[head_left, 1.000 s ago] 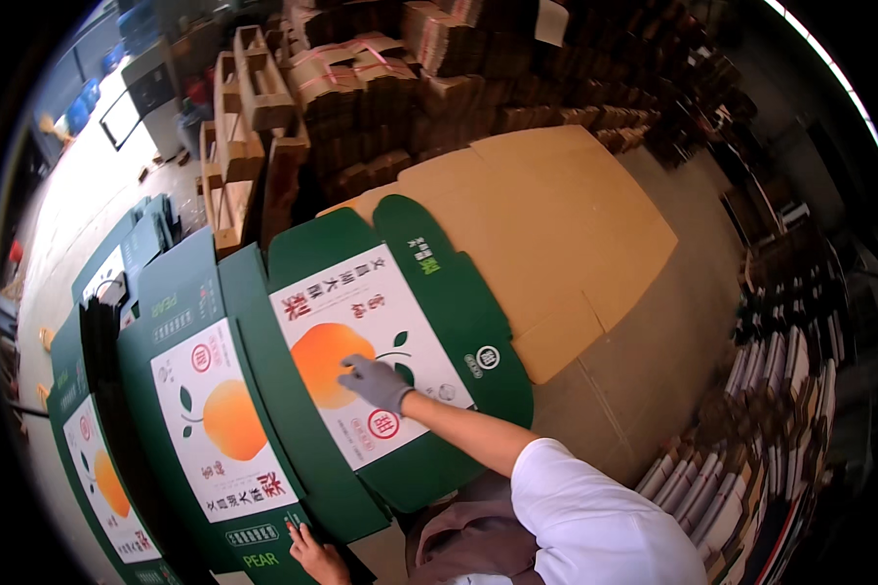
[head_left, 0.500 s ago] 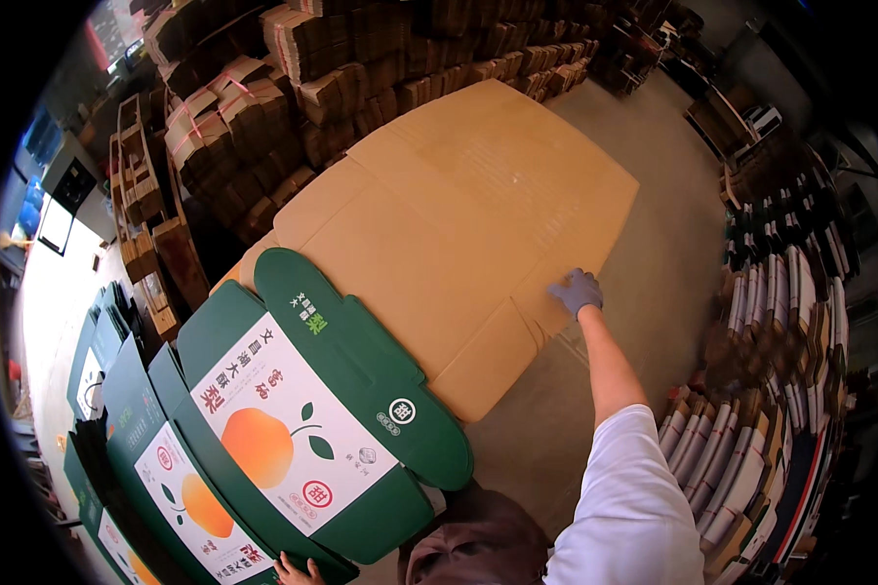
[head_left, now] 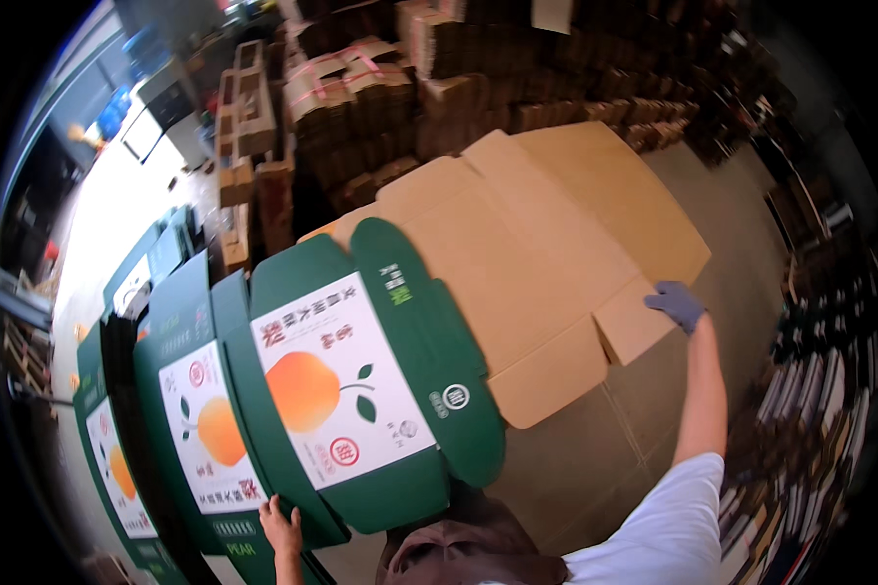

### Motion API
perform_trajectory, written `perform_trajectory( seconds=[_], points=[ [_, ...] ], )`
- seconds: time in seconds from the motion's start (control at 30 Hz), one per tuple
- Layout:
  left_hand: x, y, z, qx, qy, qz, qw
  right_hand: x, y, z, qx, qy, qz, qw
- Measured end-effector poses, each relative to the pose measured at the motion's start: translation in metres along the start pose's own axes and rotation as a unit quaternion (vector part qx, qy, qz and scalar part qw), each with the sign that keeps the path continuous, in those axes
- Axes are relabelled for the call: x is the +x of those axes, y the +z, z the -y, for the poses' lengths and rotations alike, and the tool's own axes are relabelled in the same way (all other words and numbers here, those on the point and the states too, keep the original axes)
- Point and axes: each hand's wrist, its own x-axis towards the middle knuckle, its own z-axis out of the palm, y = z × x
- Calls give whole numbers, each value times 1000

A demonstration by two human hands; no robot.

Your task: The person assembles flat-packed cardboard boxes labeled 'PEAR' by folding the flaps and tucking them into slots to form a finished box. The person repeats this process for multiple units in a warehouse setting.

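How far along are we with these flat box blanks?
Done: three green printed blanks lie overlapped in a row at left. In hand: the gloved right hand grips a flap of the plain brown blank, which lies flat; the bare left hand touches the green blanks' near edge. Left: more stacked cardboard sits behind.

Dark green carton blank (head_left: pixel 361 380), white panel with orange fruit; plain brown cardboard sheet (head_left: pixel 546 253) at two o'clock; grey-blue glove (head_left: pixel 677 304).

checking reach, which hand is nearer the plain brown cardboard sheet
Right. The gloved right hand touches the brown cardboard sheet at a flap on its right edge. The bare left hand is on the green printed box blank, away from it.
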Motion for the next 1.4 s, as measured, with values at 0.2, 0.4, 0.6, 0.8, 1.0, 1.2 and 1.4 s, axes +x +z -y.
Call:
perform_trajectory(
  seconds=[0.2, 0.4, 0.6, 0.8, 1.0, 1.2, 1.4],
  points=[
    [-2, -14, 4, -5, -1, -16, 1000, -185, -87, 252, 34, -142, -128, 981],
    [-1, -10, 18, -33, 40, -19, 998, -356, -25, 461, -197, -298, -139, 923],
    [12, -36, -5, -480, 81, 42, 873, -397, 184, 571, -398, -447, 130, 790],
    [10, -60, 15, -853, -160, 250, 430, -368, 408, 575, -358, -447, 317, 756],
    [-9, -7, 40, -737, -188, 152, 631, -203, 461, 580, -82, -296, 359, 881],
    [-44, -27, 34, -702, -192, 199, 657, 36, 495, 589, -33, -288, 59, 955],
    [-54, -48, 38, -607, -198, 162, 752, 68, 528, 649, -205, -314, 78, 924]
  ],
)
